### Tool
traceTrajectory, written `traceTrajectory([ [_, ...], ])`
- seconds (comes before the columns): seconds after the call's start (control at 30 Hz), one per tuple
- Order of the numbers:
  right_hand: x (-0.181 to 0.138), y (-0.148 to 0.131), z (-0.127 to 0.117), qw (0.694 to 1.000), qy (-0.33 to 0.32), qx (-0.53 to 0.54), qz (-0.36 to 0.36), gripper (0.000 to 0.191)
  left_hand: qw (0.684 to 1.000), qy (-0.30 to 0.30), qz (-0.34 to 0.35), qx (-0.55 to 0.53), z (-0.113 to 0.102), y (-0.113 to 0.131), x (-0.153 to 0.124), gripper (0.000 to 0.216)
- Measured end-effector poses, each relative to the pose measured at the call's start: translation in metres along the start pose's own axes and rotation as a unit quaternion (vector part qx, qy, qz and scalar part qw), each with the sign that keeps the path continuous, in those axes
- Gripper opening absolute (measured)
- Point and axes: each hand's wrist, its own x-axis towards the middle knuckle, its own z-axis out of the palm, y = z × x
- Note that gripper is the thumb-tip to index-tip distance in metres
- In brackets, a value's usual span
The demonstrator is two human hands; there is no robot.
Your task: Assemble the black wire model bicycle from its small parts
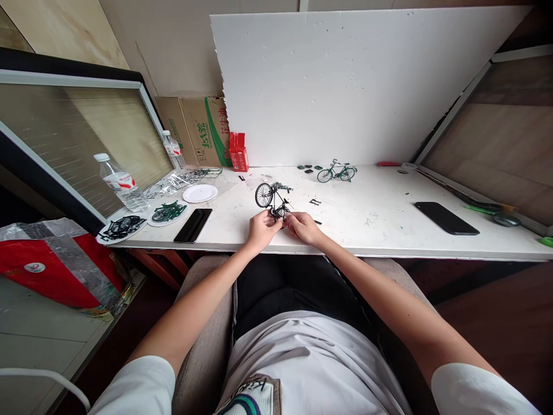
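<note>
Close to the front edge of the white table, a small black model bicycle (273, 199) is tilted between my two hands. One spoked wheel points away from me, and the near end sits at my fingers. My left hand (261, 229) pinches that near end from the left. From the right, the fingertips of my right hand (304, 227) close on the same end; whether they hold a tiny part there is hidden. Beyond, a green model bicycle (336, 172) stands upright. A small black part (315, 202) lies to the right of my hands.
On the left are plates of black parts (122, 227) and green parts (167, 212), a white plate (200, 193), a phone (193, 225) and a water bottle (121, 183). A red box (238, 153) stands behind. Another phone (446, 218) lies right. A white board (345, 86) backs the table.
</note>
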Motion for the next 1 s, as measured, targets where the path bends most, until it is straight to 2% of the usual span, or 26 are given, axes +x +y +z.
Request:
traceTrajectory([
  [0.27,0.0,0.0006,-0.0006,0.999,0.004,-0.029,-0.012,0.053,1.0,-0.002,0.006,0.004,0.0002,-0.0019,-0.0004,0.02],
  [0.47,-0.0005,0.0005,-0.0004,1.0,-0.001,0.0,-0.004,0.051,1.0,-0.003,0.011,0.008,0.0002,-0.0014,-0.0007,0.016],
  [1.0,-0.0007,-0.0028,-0.0002,0.998,0.005,-0.061,-0.022,0.045,1.0,-0.002,0.023,0.017,0.001,-0.0037,-0.0009,0.014],
])
